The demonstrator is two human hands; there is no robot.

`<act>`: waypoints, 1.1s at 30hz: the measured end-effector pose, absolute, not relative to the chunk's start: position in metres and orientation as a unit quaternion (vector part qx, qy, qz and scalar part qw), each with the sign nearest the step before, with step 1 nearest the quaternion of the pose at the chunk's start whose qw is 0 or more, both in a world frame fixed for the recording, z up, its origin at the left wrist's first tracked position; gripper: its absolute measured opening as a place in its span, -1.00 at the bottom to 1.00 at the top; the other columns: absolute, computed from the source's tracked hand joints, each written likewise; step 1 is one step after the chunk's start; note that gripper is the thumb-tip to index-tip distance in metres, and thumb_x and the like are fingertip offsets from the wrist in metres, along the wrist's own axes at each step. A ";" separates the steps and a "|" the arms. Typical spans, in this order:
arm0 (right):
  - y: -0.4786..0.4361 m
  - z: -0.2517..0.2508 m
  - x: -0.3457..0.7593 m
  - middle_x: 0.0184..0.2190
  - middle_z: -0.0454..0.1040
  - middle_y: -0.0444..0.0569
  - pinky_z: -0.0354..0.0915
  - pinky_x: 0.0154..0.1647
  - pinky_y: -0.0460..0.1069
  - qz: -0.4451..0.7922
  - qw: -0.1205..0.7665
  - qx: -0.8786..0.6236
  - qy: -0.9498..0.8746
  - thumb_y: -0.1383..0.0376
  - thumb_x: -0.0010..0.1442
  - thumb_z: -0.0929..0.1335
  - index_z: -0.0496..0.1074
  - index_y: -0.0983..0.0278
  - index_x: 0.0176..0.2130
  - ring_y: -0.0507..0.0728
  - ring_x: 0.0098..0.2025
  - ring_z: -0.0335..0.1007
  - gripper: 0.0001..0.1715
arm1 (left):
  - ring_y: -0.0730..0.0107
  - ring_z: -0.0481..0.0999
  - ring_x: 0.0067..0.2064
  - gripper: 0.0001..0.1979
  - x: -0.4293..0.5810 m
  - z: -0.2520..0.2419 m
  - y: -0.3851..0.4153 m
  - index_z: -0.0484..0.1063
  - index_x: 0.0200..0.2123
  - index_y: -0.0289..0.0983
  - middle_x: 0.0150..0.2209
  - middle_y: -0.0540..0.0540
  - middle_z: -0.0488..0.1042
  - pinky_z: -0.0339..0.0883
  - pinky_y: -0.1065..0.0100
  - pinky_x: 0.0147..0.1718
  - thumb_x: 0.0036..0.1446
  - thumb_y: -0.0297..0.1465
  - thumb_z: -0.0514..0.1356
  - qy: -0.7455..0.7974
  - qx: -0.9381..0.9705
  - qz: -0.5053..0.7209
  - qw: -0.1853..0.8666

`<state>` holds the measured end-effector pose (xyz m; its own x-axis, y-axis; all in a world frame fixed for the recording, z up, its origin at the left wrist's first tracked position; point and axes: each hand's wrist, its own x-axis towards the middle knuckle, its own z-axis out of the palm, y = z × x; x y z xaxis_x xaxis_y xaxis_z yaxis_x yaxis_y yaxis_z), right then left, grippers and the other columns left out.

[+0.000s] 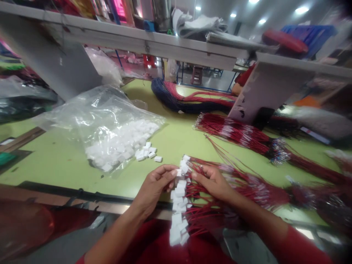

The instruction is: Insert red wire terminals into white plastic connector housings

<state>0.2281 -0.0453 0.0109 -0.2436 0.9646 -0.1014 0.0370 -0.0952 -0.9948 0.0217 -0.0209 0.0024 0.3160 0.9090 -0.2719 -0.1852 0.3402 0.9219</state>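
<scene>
Workshop room, ceiling lights on, green worktop under a raised shelf; white crumpled material and a blue bin up on the shelf, a stool behind. Head view, the only one: left hand has thumb and fingers together, clamped on a small white connector at the worktop's front edge. Right hand just beside it, thumb and finger closed on red wires near their ends; exact grip on single wires too blurred to tell. Row of white housings on the wire ends runs from between the hands down past the front edge, wires trailing off right. Clear plastic bag lies left, white pieces inside, loose pieces just beside its right side. Another red wire bundle lies behind the right hand, dark blue bundle farther back
</scene>
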 end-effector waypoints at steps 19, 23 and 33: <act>-0.042 0.009 0.229 -0.31 0.50 -0.04 0.29 -0.11 -0.01 0.423 0.444 -0.511 -0.602 0.06 0.23 0.40 0.55 0.28 -0.32 0.12 -0.21 0.40 -0.67 | 0.26 0.49 -0.29 -0.77 0.003 -0.018 -0.003 0.53 -0.13 -0.23 -0.16 -0.16 0.55 0.38 0.26 -0.31 0.21 -0.29 0.19 0.467 0.719 0.434 0.275; -0.040 0.014 0.231 -0.47 0.45 -0.12 0.26 -0.33 -0.06 0.480 0.413 -0.525 -0.569 0.02 0.21 0.40 0.52 0.29 -0.36 0.05 -0.41 0.33 -0.61 | 0.02 0.46 -0.09 -0.77 -0.024 -0.023 0.037 0.56 -0.20 -0.24 -0.08 -0.24 0.52 0.35 0.07 -0.16 0.19 -0.44 0.10 0.472 0.826 0.303 0.054; -0.040 0.002 0.232 -0.51 0.50 -0.10 0.17 -0.50 -0.12 0.572 0.397 -0.475 -0.539 -0.07 0.27 0.32 0.47 0.32 -0.23 -0.03 -0.56 0.25 -0.51 | 0.22 0.51 -0.25 -0.77 -0.004 -0.007 0.017 0.48 -0.15 -0.21 -0.26 -0.12 0.56 0.39 0.21 -0.26 0.25 -0.23 0.13 0.417 0.741 0.321 0.416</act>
